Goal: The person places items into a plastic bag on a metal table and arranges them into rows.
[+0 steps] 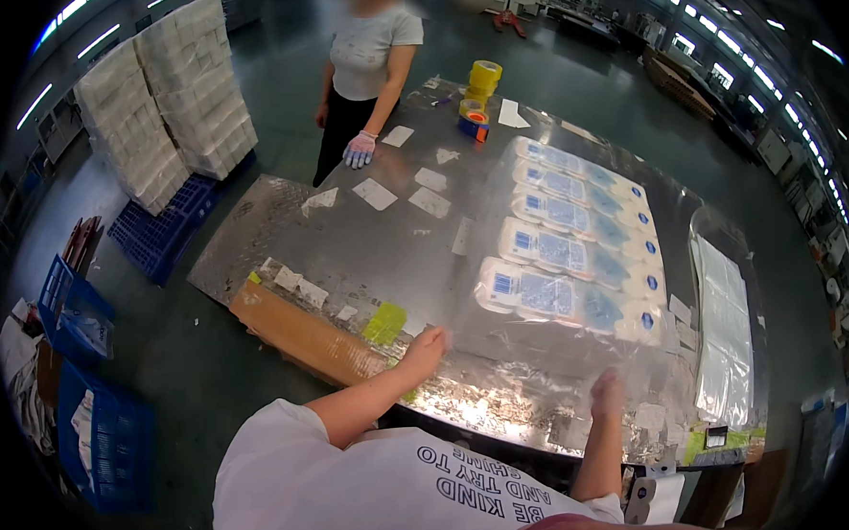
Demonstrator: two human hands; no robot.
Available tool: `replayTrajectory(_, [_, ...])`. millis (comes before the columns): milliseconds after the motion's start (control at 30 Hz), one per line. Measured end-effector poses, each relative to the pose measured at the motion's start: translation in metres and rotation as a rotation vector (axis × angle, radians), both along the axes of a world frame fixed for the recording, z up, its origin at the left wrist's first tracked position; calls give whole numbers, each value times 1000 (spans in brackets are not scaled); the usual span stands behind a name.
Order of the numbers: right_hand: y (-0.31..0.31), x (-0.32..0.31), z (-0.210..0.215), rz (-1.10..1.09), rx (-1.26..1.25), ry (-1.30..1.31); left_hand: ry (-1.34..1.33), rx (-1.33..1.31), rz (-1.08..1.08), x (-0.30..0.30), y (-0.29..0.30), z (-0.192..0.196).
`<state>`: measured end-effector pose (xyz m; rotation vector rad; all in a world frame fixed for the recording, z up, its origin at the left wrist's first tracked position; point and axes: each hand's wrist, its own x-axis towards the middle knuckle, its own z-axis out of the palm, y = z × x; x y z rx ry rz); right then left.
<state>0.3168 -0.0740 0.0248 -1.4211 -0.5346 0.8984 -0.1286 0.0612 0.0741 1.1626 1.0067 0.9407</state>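
Note:
A large clear plastic bag (pixel 505 342) lies on the metal table with several white-and-blue wrapped packs (pixel 548 249) inside it, lined up in a row. My left hand (pixel 424 351) is closed on the near left edge of the bag, its fingers pinched together. At the bag's near right side my right hand (pixel 606 392) is closed on the film, which partly veils the fingers. Loose, wrinkled film spreads between my hands and the nearest pack.
A stack of flat clear bags (pixel 722 326) lies at the table's right. Tape rolls (pixel 478 94) stand at the far edge, near paper scraps (pixel 375 195). Across the table a person rests a gloved hand (pixel 360 150) on it. A cardboard piece (pixel 298 329) lines the left edge; blue crates (pixel 102 435) stand beyond.

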Motion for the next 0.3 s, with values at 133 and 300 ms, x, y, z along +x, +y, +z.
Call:
replayTrajectory(133, [-37,-96,-4,154,11,-94,-59,58,158,-70,17,24])
replayTrajectory(300, [-66,-182,1,772,-236,-553,72,-35,134,-182,3,29])
